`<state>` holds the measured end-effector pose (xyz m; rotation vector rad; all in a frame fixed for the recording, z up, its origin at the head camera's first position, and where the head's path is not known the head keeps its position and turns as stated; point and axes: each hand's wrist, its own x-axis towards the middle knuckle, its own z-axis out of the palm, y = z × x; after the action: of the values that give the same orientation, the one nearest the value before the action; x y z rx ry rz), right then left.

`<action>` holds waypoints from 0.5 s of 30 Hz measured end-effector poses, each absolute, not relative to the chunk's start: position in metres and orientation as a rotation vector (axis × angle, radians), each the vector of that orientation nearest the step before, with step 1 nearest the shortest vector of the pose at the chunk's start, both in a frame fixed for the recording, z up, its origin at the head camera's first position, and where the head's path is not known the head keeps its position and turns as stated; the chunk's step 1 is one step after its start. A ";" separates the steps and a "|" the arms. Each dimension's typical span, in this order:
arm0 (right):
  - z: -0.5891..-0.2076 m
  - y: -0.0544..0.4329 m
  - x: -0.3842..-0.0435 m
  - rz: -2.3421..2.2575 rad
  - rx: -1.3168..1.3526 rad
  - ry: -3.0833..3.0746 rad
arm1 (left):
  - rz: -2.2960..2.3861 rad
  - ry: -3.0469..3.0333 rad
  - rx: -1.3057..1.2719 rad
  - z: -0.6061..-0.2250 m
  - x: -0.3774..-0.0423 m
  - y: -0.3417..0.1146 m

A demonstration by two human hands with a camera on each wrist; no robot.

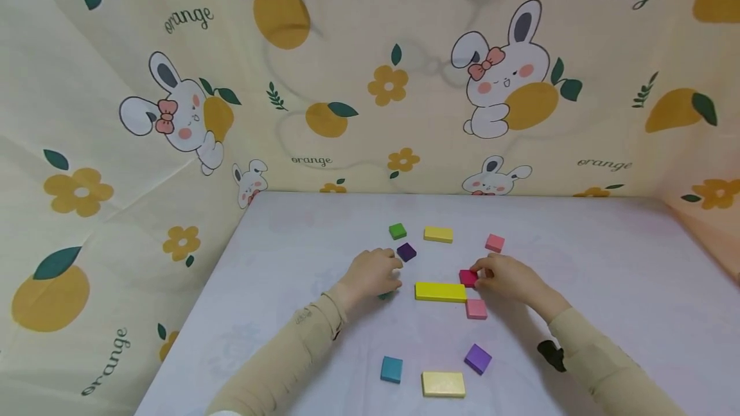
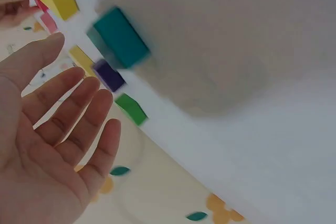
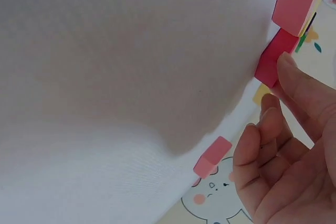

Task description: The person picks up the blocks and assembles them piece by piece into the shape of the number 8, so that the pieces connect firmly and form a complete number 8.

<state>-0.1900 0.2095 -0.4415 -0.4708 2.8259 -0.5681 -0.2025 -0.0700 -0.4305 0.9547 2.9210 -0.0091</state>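
Observation:
My right hand [image 1: 511,280] pinches a red block [image 1: 467,278] between thumb and forefinger. The red block sits at the back right corner of a long yellow block [image 1: 440,292]; a pink block [image 1: 476,309] is at its front right corner. In the right wrist view the thumb lies on the red block [image 3: 274,59], and the other fingers are bent and hold nothing. My left hand [image 1: 371,277] hovers over the left side with its fingers spread and loosely bent. A teal block [image 2: 122,38] stands beside it, mostly hidden under the hand in the head view.
Behind the hands lie a green block [image 1: 397,231], a dark purple block [image 1: 406,251], a yellow block [image 1: 438,234] and another pink block [image 1: 494,242]. Nearer the front are a blue block [image 1: 391,370], a pale yellow block [image 1: 443,384] and a purple block [image 1: 478,359]. A patterned cloth [image 1: 358,82] hangs behind the white table [image 1: 624,287].

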 end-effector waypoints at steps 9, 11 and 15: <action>-0.441 0.210 -0.191 -0.569 -0.433 2.794 | 0.118 2.900 0.862 -0.435 -0.210 -0.099; -0.441 0.210 -0.191 -0.578 -0.427 2.794 | 0.165 2.884 0.885 -0.436 -0.211 -0.104; -0.442 0.211 -0.190 -0.592 -0.418 2.791 | 0.241 2.825 0.965 -0.436 -0.212 -0.112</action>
<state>-0.1900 0.2106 -0.4416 -0.4180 2.7910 -0.5923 -0.2118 -0.1122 -0.4363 0.9653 2.8250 0.2414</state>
